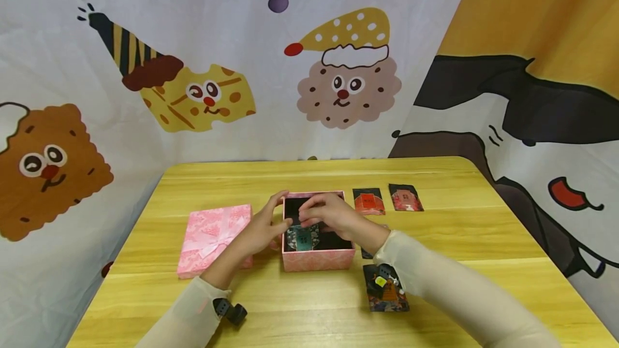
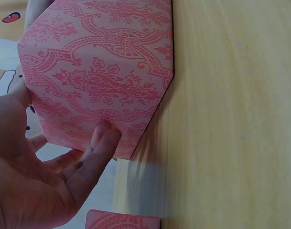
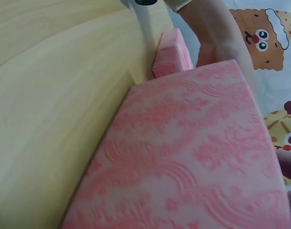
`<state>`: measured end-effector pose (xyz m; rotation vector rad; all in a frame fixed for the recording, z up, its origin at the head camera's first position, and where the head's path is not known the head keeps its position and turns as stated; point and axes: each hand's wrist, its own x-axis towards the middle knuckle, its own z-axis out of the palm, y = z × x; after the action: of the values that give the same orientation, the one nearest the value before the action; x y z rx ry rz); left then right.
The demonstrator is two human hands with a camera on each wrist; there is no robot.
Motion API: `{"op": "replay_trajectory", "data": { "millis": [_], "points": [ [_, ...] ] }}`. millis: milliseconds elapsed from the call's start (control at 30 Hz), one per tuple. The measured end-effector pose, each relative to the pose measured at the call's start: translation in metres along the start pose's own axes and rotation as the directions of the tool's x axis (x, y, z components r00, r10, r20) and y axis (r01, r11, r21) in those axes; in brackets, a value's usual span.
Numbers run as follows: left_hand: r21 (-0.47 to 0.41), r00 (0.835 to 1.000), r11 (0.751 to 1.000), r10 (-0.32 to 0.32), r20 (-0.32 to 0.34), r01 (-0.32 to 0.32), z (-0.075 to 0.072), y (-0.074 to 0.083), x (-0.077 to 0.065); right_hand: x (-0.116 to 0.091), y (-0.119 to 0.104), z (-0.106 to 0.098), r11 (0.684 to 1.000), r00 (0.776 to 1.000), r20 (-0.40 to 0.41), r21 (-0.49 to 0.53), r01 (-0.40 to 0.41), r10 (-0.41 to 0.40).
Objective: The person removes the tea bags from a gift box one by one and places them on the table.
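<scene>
An uncovered pink patterned gift box [image 1: 319,261] with a dark inside stands on the table. Inside it, toward the front left, lies a teal and black sachet [image 1: 303,239]. My left hand [image 1: 263,228] holds the box's left wall, thumb over the rim and fingers against the outer side. The left wrist view shows the fingertips [image 2: 105,136] touching the patterned side. Over the box opening is my right hand [image 1: 331,214], its fingers bent close together above the sachet. Whether it pinches anything is hidden. In the right wrist view the box wall [image 3: 183,152] covers most of that hand.
The pink lid [image 1: 215,235] with a ribbon bow lies left of the box. Two red and black sachets [image 1: 369,201] [image 1: 406,197] lie at the back right. Another dark sachet [image 1: 386,291] lies at the front right, near the right sleeve, which partly covers one more.
</scene>
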<state>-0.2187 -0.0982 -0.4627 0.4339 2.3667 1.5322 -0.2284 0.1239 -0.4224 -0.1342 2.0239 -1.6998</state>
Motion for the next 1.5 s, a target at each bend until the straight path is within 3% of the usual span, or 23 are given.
{"op": "replay_trajectory", "data": {
  "millis": [167, 333, 633, 900, 1033, 1167, 1267, 1400, 1500],
  "points": [
    [-0.006, 1.000, 1.000, -0.004, 0.005, 0.004, 0.001, -0.001, 0.000, 0.008, 0.009, 0.010, 0.999, 0.999, 0.014, 0.010, 0.039, -0.039],
    [-0.008, 1.000, 1.000, -0.001, 0.006, 0.002, 0.001, 0.001, -0.001, 0.010, 0.012, 0.014, 0.999, 1.000, -0.002, 0.044, 0.002, -0.002],
    [-0.016, 1.000, 1.000, -0.014, 0.008, 0.014, -0.001, 0.003, -0.001, 0.011, 0.011, 0.014, 1.000, 1.000, 0.003, 0.009, -0.008, 0.008],
    [-0.003, 1.000, 1.000, -0.025, 0.009, 0.025, 0.000, 0.002, 0.000, 0.009, 0.010, 0.011, 0.990, 0.993, -0.115, -0.137, 0.022, -0.038],
    [-0.013, 1.000, 1.000, -0.029, 0.010, 0.029, 0.000, 0.002, 0.000, 0.008, 0.011, 0.011, 0.992, 0.987, -0.156, -0.122, 0.028, -0.047],
    [-0.010, 1.000, 1.000, -0.019, 0.008, 0.019, 0.000, 0.003, 0.000, 0.008, 0.011, 0.014, 0.996, 0.994, -0.107, -0.086, 0.012, -0.021],
    [-0.002, 1.000, 1.000, -0.013, 0.008, 0.013, 0.000, 0.003, 0.000, 0.007, 0.011, 0.016, 0.978, 0.995, -0.087, -0.206, 0.024, -0.043],
    [0.002, 1.000, 1.000, -0.015, 0.010, 0.015, 0.000, 0.002, 0.000, 0.005, 0.011, 0.017, 0.920, 0.992, -0.106, -0.391, 0.024, -0.071],
    [0.004, 1.000, 1.000, -0.018, 0.010, 0.018, 0.000, 0.002, 0.000, 0.005, 0.012, 0.017, 0.916, 0.994, -0.099, -0.401, 0.001, -0.044]
  ]
}}
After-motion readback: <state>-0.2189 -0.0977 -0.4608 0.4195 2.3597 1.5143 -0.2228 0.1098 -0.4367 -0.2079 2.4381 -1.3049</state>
